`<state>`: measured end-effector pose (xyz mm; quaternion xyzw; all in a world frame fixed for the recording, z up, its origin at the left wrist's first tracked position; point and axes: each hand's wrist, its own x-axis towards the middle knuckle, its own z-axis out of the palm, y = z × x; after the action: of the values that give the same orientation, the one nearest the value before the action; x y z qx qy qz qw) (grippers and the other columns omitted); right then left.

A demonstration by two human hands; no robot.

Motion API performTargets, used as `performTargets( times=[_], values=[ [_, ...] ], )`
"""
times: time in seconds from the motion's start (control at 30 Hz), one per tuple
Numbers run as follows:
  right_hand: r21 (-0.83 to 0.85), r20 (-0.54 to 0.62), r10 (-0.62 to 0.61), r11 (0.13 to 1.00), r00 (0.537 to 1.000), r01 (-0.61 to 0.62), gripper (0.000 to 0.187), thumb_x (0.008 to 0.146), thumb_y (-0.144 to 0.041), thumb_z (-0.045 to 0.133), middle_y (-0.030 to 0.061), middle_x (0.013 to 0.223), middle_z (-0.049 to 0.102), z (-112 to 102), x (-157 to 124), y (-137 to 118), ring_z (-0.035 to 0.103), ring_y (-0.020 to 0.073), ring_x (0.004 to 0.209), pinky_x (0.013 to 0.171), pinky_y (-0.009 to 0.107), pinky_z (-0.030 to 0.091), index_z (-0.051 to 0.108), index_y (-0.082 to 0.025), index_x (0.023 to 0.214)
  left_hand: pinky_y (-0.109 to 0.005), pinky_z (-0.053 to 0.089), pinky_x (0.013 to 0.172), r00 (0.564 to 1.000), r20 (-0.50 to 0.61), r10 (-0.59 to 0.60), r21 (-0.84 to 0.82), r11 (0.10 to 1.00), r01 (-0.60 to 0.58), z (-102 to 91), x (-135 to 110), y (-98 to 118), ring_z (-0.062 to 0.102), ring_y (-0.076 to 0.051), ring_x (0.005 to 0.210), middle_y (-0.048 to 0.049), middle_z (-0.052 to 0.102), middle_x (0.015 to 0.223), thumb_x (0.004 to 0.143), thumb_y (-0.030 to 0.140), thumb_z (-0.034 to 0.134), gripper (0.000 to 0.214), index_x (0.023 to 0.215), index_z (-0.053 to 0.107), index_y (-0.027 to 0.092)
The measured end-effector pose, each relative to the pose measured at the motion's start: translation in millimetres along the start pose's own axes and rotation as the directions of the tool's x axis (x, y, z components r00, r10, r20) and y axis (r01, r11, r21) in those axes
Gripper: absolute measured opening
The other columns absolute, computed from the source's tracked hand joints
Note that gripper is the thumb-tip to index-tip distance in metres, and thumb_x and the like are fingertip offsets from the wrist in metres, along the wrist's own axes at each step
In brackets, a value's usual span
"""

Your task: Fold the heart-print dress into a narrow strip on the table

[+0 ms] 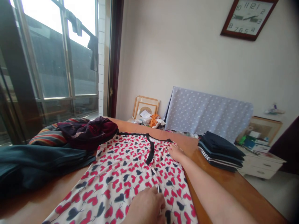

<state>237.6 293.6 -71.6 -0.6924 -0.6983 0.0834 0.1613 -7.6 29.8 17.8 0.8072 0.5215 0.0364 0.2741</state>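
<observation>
A white garment (126, 174) printed with red and dark hearts, trimmed in black at the neck, lies spread flat on the wooden table (210, 177). My right hand (175, 152) reaches far forward and rests flat on the garment's upper right edge, fingers stretched out. Close to me, my left hand (147, 207) has its fingers curled and pinched on a fold of the same garment near its lower middle.
A heap of dark and striped clothes (58, 143) lies at the table's left. A neat stack of folded dark clothes (219, 151) sits at the right. Beyond are a dotted cloth-covered object (205, 112), picture frames, a white drawer unit (261, 165), a window and a wall clock (249, 15).
</observation>
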Motion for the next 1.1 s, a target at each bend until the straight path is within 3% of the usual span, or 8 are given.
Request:
performTargets(
  times=[0.27, 0.43, 0.53, 0.7, 0.8, 0.93, 1.03, 1.1],
  values=[
    [0.006, -0.094, 0.01, 1.0, 0.995, -0.009, 0.056, 0.101, -0.034, 0.027, 0.0091, 0.159, 0.041, -13.5, -12.8, 12.8, 0.037, 0.0242, 0.146, 0.12, 0.037, 0.026, 0.043, -0.021, 0.153, -0.032, 0.048, 0.073, 0.993, -0.111, 0.031, 0.003, 1.0, -0.031, 14.7, -0.9, -9.4, 0.067, -0.025, 0.093, -0.0057, 0.07, 0.103, 0.077, 0.027, 0.056, 0.025, 0.095, 0.073, 0.029],
    [0.078, -0.054, -0.014, 0.997, 0.998, 0.018, 0.047, 0.094, -0.032, 0.046, 0.0064, 0.153, 0.051, -25.4, -44.4, 27.0, 0.041, 0.0262, 0.144, 0.119, 0.039, 0.029, 0.061, -0.026, 0.138, -0.028, 0.044, 0.067, 0.983, -0.174, 0.057, -0.006, 0.998, -0.059, 16.6, -4.3, -13.1, 0.065, -0.021, 0.086, -0.0037, 0.07, 0.102, 0.076, 0.026, 0.056, 0.019, 0.09, 0.07, 0.028],
    [0.152, -0.097, -0.006, 0.988, 0.995, 0.021, 0.048, 0.097, -0.033, 0.039, 0.01, 0.149, 0.054, -37.7, -66.3, 30.4, 0.048, 0.0252, 0.139, 0.115, 0.038, 0.034, 0.06, -0.021, 0.139, -0.026, 0.042, 0.065, 0.983, -0.167, 0.072, -0.014, 0.997, -0.076, 14.8, -5.0, -13.8, 0.064, -0.021, 0.086, -0.0033, 0.069, 0.103, 0.074, 0.024, 0.059, 0.021, 0.091, 0.07, 0.029],
    [0.3, -0.09, -0.041, 0.952, 0.995, 0.066, 0.046, 0.098, -0.045, 0.038, 0.0074, 0.115, 0.075, -58.9, -127.9, 19.3, 0.067, 0.0251, 0.109, 0.093, 0.034, 0.051, 0.073, -0.021, 0.116, -0.025, 0.041, 0.063, 0.976, -0.194, 0.098, -0.024, 0.994, -0.105, 17.0, -3.5, -18.2, 0.063, -0.02, 0.085, -0.0031, 0.07, 0.102, 0.074, 0.026, 0.06, 0.021, 0.091, 0.07, 0.028],
    [0.586, -0.024, -0.027, 0.81, 0.999, 0.036, 0.042, 0.093, -0.051, 0.047, 0.0071, 0.101, 0.076, -65.2, -179.1, 3.4, 0.068, 0.0249, 0.097, 0.085, 0.033, 0.053, 0.074, -0.019, 0.101, -0.025, 0.04, 0.063, 0.965, -0.228, 0.127, -0.031, 0.99, -0.137, 20.1, -1.9, -20.9, 0.063, -0.019, 0.083, -0.0021, 0.071, 0.098, 0.076, 0.027, 0.058, 0.017, 0.088, 0.071, 0.027],
    [0.711, 0.152, 0.0, 0.695, 0.988, -0.109, 0.04, 0.09, -0.054, 0.053, 0.0034, 0.087, 0.073, -63.7, -235.6, -23.1, 0.066, 0.0183, 0.079, 0.071, 0.027, 0.05, 0.072, -0.019, 0.096, -0.025, 0.042, 0.067, 0.948, -0.277, 0.158, -0.033, 0.984, -0.174, 25.0, 0.3, -23.0, 0.063, -0.018, 0.082, -0.0016, 0.072, 0.093, 0.08, 0.03, 0.058, 0.015, 0.086, 0.071, 0.026],
    [0.702, 0.212, 0.02, 0.693, 0.977, -0.166, 0.039, 0.09, -0.055, 0.052, 0.0012, 0.078, 0.069, -54.5, -257.7, -41.1, 0.058, 0.0144, 0.061, 0.058, 0.025, 0.045, 0.071, -0.02, 0.093, -0.025, 0.044, 0.07, 0.944, -0.293, 0.149, -0.033, 0.986, -0.166, 27.9, 0.6, -22.6, 0.064, -0.019, 0.087, -0.0017, 0.073, 0.096, 0.082, 0.029, 0.056, 0.016, 0.087, 0.071, 0.026],
    [0.671, 0.163, -0.015, 0.735, 0.986, -0.1, 0.038, 0.09, -0.053, 0.051, 0.0003, 0.072, 0.067, -46.8, -265.3, -48.9, 0.055, 0.0143, 0.057, 0.055, 0.025, 0.043, 0.071, -0.021, 0.091, -0.024, 0.044, 0.071, 0.938, -0.318, 0.138, -0.018, 0.988, -0.152, 29.3, 0.1, -20.9, 0.064, -0.018, 0.088, -0.0018, 0.073, 0.099, 0.083, 0.029, 0.055, 0.016, 0.086, 0.07, 0.025]
  ],
)
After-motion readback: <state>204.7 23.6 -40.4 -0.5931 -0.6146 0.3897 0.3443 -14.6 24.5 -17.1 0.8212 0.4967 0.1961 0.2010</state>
